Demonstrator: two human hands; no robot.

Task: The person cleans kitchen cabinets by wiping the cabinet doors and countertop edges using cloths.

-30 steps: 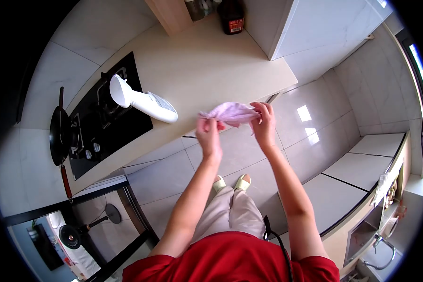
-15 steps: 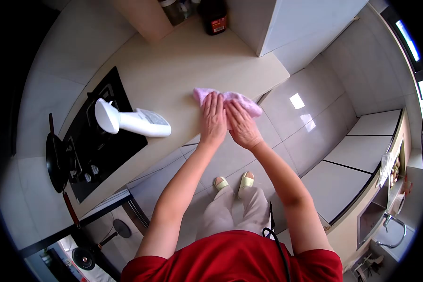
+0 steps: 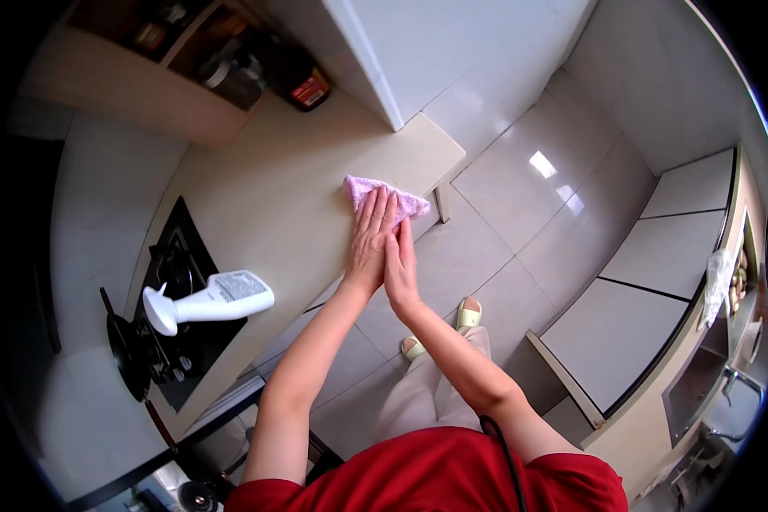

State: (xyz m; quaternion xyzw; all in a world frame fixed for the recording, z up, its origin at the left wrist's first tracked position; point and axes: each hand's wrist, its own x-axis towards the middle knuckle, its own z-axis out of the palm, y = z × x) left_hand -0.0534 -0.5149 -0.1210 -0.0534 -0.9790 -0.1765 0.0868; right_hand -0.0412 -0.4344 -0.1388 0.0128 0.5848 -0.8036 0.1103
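Note:
A pink-and-white cloth (image 3: 369, 187) lies on the beige countertop (image 3: 307, 183) close to its front edge. My left hand (image 3: 372, 239) rests flat on the cloth, fingers stretched out and pressed down over its middle. Against it leans my right hand (image 3: 400, 260), turned on its side with straight fingers, their tips at the cloth's near edge. Part of the cloth is hidden under the hands. To the left, a white spray bottle (image 3: 222, 299) with a label stands between the hands and the stove.
A black gas stove (image 3: 179, 247) is set into the counter, with a dark pan (image 3: 128, 358) beyond it. A dark bottle with a red label (image 3: 309, 89) stands by the wooden shelf (image 3: 145, 81). At right are white cabinets (image 3: 619, 341) and a sink tap (image 3: 730, 384).
The view has shifted toward the shelf corner. My hands have drawn together; the right has turned from flat on the cloth onto its side. The cloth looks more bunched and narrower.

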